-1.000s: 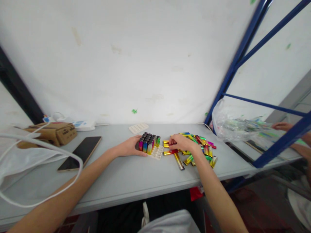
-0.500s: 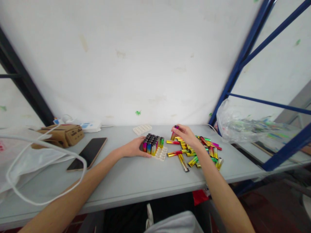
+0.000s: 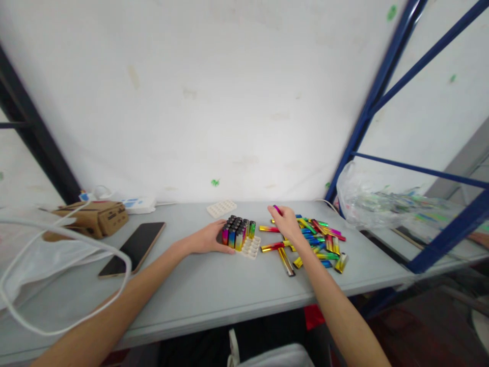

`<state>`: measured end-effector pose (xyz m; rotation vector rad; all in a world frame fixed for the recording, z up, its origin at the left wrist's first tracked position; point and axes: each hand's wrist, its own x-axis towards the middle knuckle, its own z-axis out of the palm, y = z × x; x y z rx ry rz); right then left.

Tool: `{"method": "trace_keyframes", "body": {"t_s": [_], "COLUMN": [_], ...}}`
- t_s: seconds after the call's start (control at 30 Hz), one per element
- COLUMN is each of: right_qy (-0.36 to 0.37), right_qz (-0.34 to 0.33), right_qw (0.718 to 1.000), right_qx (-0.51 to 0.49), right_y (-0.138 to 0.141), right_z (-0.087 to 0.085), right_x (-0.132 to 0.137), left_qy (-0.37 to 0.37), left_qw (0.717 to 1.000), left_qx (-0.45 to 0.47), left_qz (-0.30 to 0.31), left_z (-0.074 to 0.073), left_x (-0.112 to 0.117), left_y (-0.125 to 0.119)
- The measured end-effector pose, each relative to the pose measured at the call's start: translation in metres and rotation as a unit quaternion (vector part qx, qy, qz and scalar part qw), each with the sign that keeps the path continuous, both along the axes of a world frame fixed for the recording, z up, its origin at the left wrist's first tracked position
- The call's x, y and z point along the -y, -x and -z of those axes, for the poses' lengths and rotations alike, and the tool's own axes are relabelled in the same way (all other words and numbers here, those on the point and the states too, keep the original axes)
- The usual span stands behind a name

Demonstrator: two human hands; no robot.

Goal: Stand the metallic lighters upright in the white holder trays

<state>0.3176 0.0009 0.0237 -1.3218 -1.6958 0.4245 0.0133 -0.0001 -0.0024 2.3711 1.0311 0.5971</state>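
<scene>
Right hand (image 3: 286, 224) is out of the pile (image 3: 315, 240) with a magenta lighter (image 3: 277, 209); against half a second ago, the lighter sits deeper in the grip, only its end showing. Left hand (image 3: 208, 238) hasn't changed its hold.

Left: half open, a C around the left end of the upright lighters (image 3: 235, 232), thumb along the near side, fingers round the far side. Probably there to keep the block standing and stop the tray (image 3: 252, 247) sliding. Can't tell if it grips the tray itself or only the lighters.

Right: nearly closed, thumb and fingers pinching the magenta one above the pile's far-left edge. Most of that lighter is hidden, so tilt unclear.

Tray is on the counter (image 3: 206, 293) between left hand and pile. Upright lighters stand dark ends up, packed to the left; bare cups face right, presumably so the right side stays reachable. Pile lies flat and crisscrossed right of the tray, likely for short reaches. Second tray (image 3: 221, 208) lies flat behind, apart. Phone (image 3: 135, 247) and box (image 3: 100, 218) sit off left, seemingly out of the way.
</scene>
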Motion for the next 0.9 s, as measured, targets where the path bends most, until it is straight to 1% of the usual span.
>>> {"method": "trace_keyframes", "body": {"t_s": [0.1, 0.27, 0.33, 0.43, 0.5, 0.57, 0.63, 0.67, 0.77, 0.9], "right_qy": [-0.011, -0.031, -0.025, 0.015, 0.021, -0.003, -0.02, -0.016, 0.032, 0.101], "right_qz": [0.007, 0.002, -0.028, -0.122, -0.176, -0.195, -0.19, -0.188, -0.216, -0.277], "right_qw": [0.999, 0.998, 0.997, 0.989, 0.978, 0.967, 0.96, 0.958, 0.952, 0.941], "right_qx": [0.041, 0.049, 0.06, 0.082, 0.112, 0.162, 0.206, 0.216, 0.213, 0.165], "right_y": [0.0, 0.001, 0.0, -0.004, -0.008, -0.011, -0.013, -0.014, -0.013, -0.008], "right_z": [-0.002, -0.005, -0.006, -0.008, -0.01, -0.014, -0.018, -0.02, -0.024, -0.023], "right_x": [0.003, 0.006, 0.006, 0.007, 0.008, 0.008, 0.01, 0.012, 0.017, 0.021], "left_qy": [0.004, 0.002, 0.005, 0.012, 0.013, 0.011, 0.009, 0.008, 0.009, 0.01], "left_qw": [1.0, 1.0, 1.0, 1.0, 1.0, 1.0, 1.0, 1.0, 1.0, 1.0], "left_qx": [-0.003, -0.004, -0.002, -0.001, -0.003, -0.002, 0.002, 0.003, -0.001, -0.002], "left_qz": [-0.001, 0.003, 0.005, 0.002, 0.001, 0.001, 0.004, 0.005, 0.007, 0.007], "left_z": [0.0, 0.0, -0.001, -0.002, -0.003, -0.003, -0.002, -0.002, -0.002, -0.003], "left_x": [0.0, 0.0, 0.001, 0.003, 0.003, 0.003, 0.003, 0.003, 0.002, 0.002], "left_y": [0.001, 0.0, 0.0, -0.001, -0.001, -0.001, -0.002, -0.002, -0.001, -0.001]}}
